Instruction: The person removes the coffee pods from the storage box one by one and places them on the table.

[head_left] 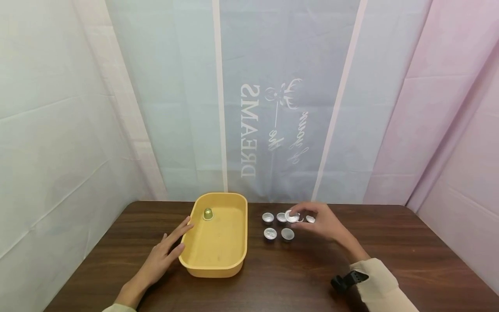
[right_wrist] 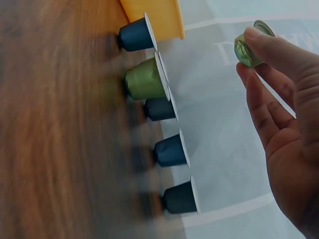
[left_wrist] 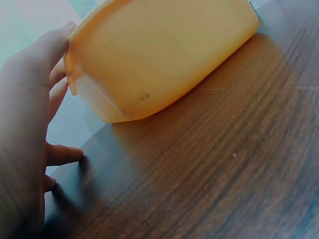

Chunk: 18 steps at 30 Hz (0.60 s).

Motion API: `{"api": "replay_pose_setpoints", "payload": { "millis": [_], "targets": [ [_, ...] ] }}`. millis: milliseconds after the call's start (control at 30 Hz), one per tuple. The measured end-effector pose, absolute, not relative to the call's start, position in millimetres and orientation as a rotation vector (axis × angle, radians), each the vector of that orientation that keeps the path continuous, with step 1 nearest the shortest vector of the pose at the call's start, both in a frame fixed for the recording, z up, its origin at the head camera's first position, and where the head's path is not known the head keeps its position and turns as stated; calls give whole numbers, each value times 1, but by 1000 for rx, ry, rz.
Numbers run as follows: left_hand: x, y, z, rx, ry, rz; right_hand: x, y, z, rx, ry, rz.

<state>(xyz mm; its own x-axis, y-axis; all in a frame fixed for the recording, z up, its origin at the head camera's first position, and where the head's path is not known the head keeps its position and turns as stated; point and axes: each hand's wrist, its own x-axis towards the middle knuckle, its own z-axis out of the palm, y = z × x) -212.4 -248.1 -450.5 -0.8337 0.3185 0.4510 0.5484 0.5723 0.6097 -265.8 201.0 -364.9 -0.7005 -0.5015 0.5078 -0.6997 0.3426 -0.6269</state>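
My right hand point(head_left: 319, 222) pinches a green coffee capsule point(right_wrist: 243, 52) between thumb and fingertips, raised above the table, its silver foil lid point(head_left: 291, 216) facing up in the head view. Below and beside it, several dark blue capsules point(right_wrist: 169, 151) and one green capsule point(right_wrist: 144, 79) stand lid up on the table. To the left is a yellow plastic bin point(head_left: 218, 260), with one green capsule point(head_left: 208, 213) lying lid down inside, toward the back left. My left hand point(head_left: 160, 260) rests at the bin's left rim, fingers loosely extended and spread.
The dark wood table point(head_left: 296, 277) ends at the back against a hanging cloth point(head_left: 187, 108) with mirrored lettering. More cloth hangs on both sides. A black strap device point(head_left: 347, 281) sits on the right wrist, by a beige sleeve point(head_left: 380, 281).
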Motion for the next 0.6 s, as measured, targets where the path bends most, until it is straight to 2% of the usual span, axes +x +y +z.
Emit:
{"api": "replay_pose_setpoints", "payload": {
  "millis": [300, 600],
  "targets": [
    [-211, -248, -450, -709, -2508, -1120, -258, 218, -377, 1053, -2372, 1398],
    [-212, -249, -450, -696, -2520, -1137, -275, 245, -418, 1038, -2378, 1481]
  ]
}}
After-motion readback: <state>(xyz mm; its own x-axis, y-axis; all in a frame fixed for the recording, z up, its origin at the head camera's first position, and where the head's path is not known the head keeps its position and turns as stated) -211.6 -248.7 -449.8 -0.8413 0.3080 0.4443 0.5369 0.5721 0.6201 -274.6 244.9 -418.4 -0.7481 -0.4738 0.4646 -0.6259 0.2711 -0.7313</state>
